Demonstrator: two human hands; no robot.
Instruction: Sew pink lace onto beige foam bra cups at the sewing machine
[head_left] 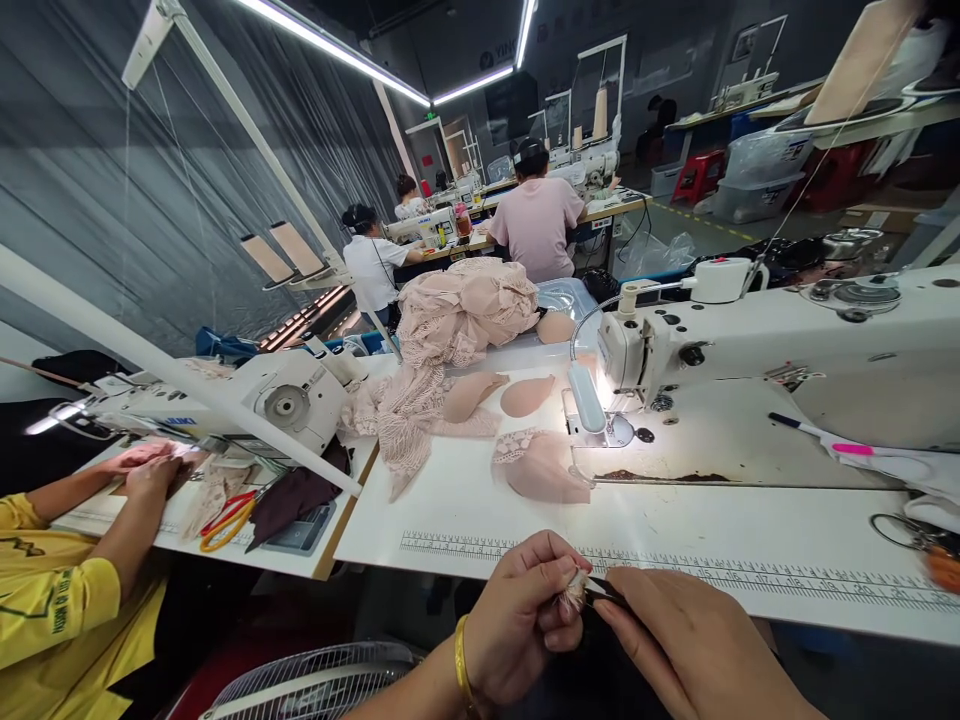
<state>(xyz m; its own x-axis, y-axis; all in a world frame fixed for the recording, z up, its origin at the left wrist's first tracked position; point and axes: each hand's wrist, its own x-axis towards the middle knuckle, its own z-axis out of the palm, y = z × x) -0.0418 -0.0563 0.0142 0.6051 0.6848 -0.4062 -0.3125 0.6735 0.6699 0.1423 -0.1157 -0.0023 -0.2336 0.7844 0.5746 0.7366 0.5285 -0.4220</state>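
Note:
Close to the table's front edge, my left hand [525,610] pinches a small bunched piece of pale lace or thread [574,592]. My right hand [682,630] is closed on a small dark tool with a light metal tip [604,591], which touches or nearly touches the bunch; its exact kind is partly hidden by my fingers. Beyond my hands, a beige bra cup with lace edging [544,468] lies beside the sewing machine's needle area. Two plain beige cups [528,396] [471,396] rest behind it.
A heap of beige lace pieces [465,310] sits at the back. The white sewing machine [787,325] fills the right. Scissors with an orange handle [229,525] lie on the left table, near a co-worker's hands [154,470]. A fan [315,680] stands below.

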